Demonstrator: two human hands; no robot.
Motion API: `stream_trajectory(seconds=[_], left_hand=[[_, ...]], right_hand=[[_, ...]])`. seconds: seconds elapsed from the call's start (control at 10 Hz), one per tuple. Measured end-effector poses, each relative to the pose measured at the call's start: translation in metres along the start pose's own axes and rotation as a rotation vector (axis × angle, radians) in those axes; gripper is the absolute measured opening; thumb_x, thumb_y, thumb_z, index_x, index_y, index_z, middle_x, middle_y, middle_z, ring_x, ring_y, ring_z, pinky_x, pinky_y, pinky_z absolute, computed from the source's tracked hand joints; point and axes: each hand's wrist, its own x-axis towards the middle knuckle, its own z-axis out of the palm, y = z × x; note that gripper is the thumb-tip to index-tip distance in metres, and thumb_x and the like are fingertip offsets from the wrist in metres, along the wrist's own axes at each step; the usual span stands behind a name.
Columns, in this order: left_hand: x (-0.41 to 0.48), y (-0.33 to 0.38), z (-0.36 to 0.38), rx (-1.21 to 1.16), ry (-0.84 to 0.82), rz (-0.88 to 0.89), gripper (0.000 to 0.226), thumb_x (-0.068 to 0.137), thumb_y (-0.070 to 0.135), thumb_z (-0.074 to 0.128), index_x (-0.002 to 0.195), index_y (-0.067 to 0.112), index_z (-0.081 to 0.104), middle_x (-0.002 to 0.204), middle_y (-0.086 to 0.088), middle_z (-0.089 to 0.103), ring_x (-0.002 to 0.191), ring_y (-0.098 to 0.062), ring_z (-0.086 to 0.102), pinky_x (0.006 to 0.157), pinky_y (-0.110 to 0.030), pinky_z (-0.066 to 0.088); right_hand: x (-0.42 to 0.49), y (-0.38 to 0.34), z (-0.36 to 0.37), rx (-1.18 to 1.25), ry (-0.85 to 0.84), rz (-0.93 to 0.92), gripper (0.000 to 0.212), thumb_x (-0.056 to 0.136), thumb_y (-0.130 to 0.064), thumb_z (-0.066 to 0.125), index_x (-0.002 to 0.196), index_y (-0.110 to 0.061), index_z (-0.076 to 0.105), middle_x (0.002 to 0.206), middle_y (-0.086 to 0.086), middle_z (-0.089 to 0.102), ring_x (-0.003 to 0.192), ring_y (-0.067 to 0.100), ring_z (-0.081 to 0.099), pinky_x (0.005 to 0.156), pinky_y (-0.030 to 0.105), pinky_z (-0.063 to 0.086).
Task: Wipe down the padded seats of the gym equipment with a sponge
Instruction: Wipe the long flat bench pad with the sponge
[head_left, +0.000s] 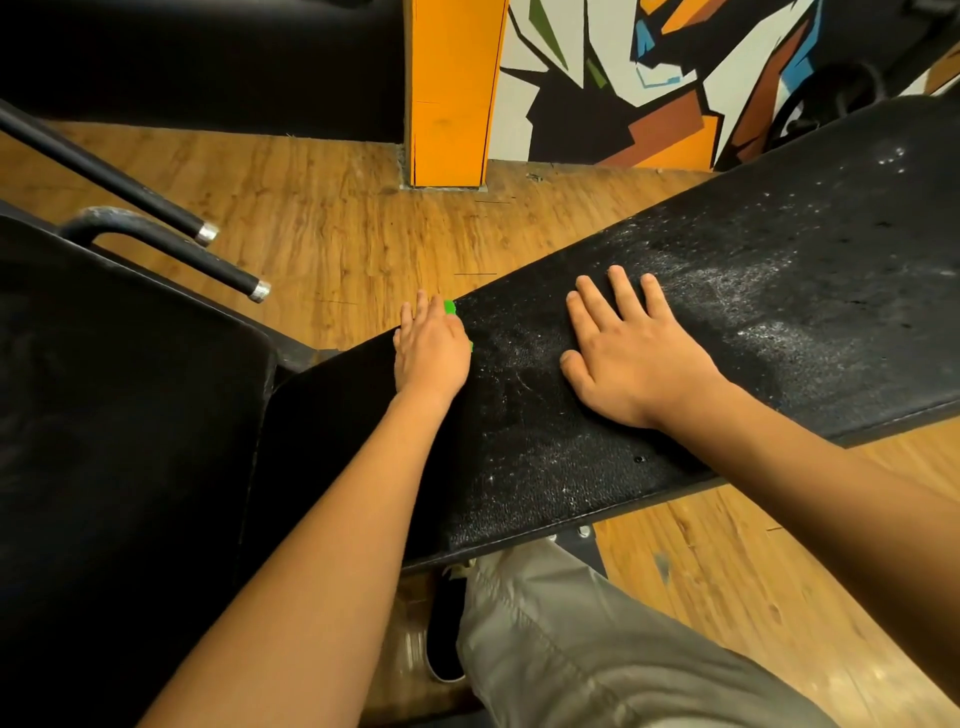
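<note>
A long black padded bench (779, 322) runs from the centre up to the right, its surface speckled with white wet marks. My left hand (431, 353) presses a green sponge (450, 307) onto the bench's far edge near its lower end; the hand hides most of the sponge, and only green corners show. My right hand (628, 353) lies flat on the pad with its fingers spread, holding nothing. A second black padded seat (130, 415) fills the left side.
Black metal bars with silver end caps (228, 270) stick out over the wooden floor (337, 218) at the upper left. An orange pillar (452, 93) and a painted wall (675, 78) stand behind. My grey trouser leg (571, 649) and dark shoe (444, 634) are below the bench.
</note>
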Motion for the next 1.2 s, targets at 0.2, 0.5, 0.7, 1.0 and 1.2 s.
stream_trajectory(seconds=[0.2, 0.5, 0.7, 1.0, 1.2], left_hand=[[-0.044, -0.008, 0.001, 0.006, 0.0, 0.045, 0.052, 0.11, 0.028, 0.022, 0.161, 0.013, 0.019, 0.17, -0.004, 0.007, 0.156, -0.019, 0.002, 0.127, -0.041, 0.007], [-0.153, -0.019, 0.006, -0.005, 0.048, 0.058, 0.051, 0.11, 0.027, 0.023, 0.16, 0.015, 0.022, 0.169, -0.001, 0.01, 0.156, -0.015, 0.004, 0.127, -0.038, 0.007], [-0.192, -0.017, 0.008, 0.015, 0.051, 0.055, 0.052, 0.11, 0.03, 0.021, 0.161, 0.017, 0.018, 0.169, 0.002, 0.006, 0.156, -0.012, 0.0, 0.124, -0.033, 0.004], [-0.176, -0.014, 0.006, -0.004, 0.025, 0.055, 0.052, 0.11, 0.029, 0.023, 0.161, 0.018, 0.017, 0.169, 0.004, 0.007, 0.155, -0.012, -0.002, 0.125, -0.034, 0.003], [-0.121, 0.0, 0.011, 0.003, 0.05, 0.018, 0.052, 0.11, 0.029, 0.024, 0.16, 0.016, 0.019, 0.169, 0.0, 0.009, 0.156, -0.016, 0.0, 0.125, -0.037, 0.006]], right_hand=[[0.0, -0.001, -0.002, -0.002, -0.022, 0.004, 0.088, 0.089, -0.054, -0.009, 0.162, -0.008, 0.004, 0.171, 0.012, 0.0, 0.156, 0.04, -0.006, 0.125, 0.057, -0.002], [-0.002, -0.001, -0.006, 0.019, -0.049, 0.008, 0.08, 0.096, -0.053, -0.002, 0.162, -0.008, 0.002, 0.171, 0.012, -0.002, 0.156, 0.039, -0.008, 0.125, 0.057, -0.003], [-0.003, -0.002, -0.009, 0.028, -0.055, 0.004, 0.073, 0.104, -0.052, 0.009, 0.163, -0.008, 0.001, 0.171, 0.012, -0.003, 0.156, 0.039, -0.009, 0.125, 0.057, -0.004], [-0.002, -0.002, -0.006, 0.02, -0.033, 0.013, 0.073, 0.104, -0.051, 0.009, 0.162, -0.008, 0.001, 0.171, 0.012, -0.002, 0.156, 0.039, -0.008, 0.125, 0.057, -0.003], [0.001, -0.003, -0.002, 0.018, -0.013, 0.018, 0.076, 0.1, -0.051, 0.001, 0.163, -0.008, 0.002, 0.171, 0.012, -0.001, 0.156, 0.04, -0.007, 0.125, 0.057, -0.002]])
